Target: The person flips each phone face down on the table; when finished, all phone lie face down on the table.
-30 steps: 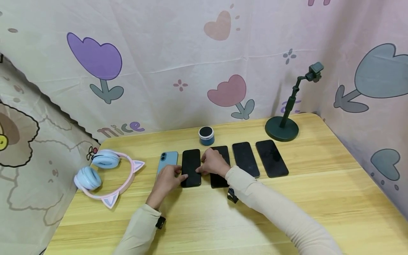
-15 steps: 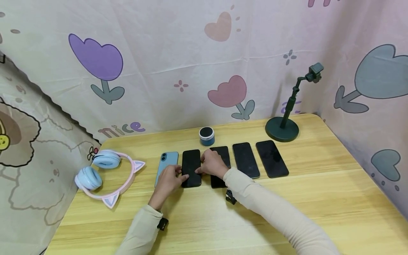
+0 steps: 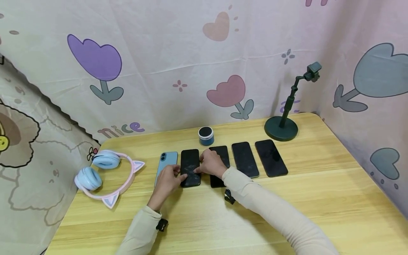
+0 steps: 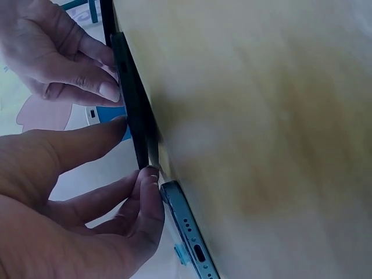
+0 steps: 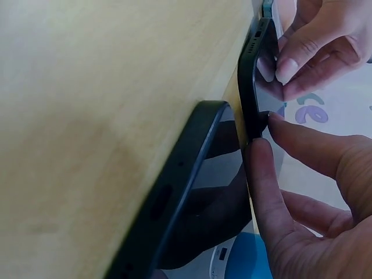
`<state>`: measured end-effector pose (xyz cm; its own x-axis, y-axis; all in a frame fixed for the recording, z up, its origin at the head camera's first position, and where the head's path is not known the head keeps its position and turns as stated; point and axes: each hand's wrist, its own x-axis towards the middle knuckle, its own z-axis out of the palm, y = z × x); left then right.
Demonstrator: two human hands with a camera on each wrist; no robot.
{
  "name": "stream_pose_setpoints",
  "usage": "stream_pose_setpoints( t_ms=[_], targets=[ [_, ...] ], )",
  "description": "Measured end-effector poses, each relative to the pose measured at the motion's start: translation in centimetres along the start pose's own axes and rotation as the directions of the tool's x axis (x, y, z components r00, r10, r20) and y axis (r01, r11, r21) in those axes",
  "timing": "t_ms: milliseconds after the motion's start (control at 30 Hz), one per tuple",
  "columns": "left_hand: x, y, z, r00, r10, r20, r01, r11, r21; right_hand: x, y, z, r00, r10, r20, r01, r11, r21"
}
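Several smartphones lie in a row on the wooden table. My left hand pinches the left edge of the second one, a black smartphone, with its thumb on the screen side. On the opposite edge my right hand grips the same phone between thumb and fingers. In the left wrist view, that black smartphone looks slightly raised on the left hand's side. A light-blue phone, back up, lies just left of it. Partly hidden beneath my right hand is another black phone.
Two more dark phones, a fourth and a fifth, lie to the right. Behind the row stands a small blue round speaker-like object. Cat-ear headphones rest at left, a dark green stand at back right.
Both hands keep their places on the black smartphone. A pale reflection now shows across its screen. The head view has shifted very slightly.
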<state>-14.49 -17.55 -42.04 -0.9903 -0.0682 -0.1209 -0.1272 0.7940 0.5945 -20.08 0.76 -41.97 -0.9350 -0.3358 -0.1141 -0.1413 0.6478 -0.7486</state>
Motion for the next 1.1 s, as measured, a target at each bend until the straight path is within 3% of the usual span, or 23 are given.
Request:
stream_pose_setpoints(
  t_ms=[400, 800, 1100],
  targets=[
    [-0.2, 0.0, -0.2, 1.0, 0.02, -0.01, -0.021, 0.994, -0.112, -0.2, 0.3, -0.1, 1.0, -0.006, 0.022, 0.004, 0.996, 0.085],
    [-0.6, -1.1, -0.9, 0.997, 0.06, -0.046, -0.071, 0.959, -0.274, -0.2, 0.1, 0.3, 1.0, -0.025, 0.01, 0.023, 0.981, 0.191],
    [-0.8, -1.3, -1.2, 0.999, 0.036, -0.031, -0.045, 0.926, -0.375, -0.4, -0.1, 0.5, 0.999, 0.003, 0.046, -0.014, 0.97, 0.241]
  ],
)
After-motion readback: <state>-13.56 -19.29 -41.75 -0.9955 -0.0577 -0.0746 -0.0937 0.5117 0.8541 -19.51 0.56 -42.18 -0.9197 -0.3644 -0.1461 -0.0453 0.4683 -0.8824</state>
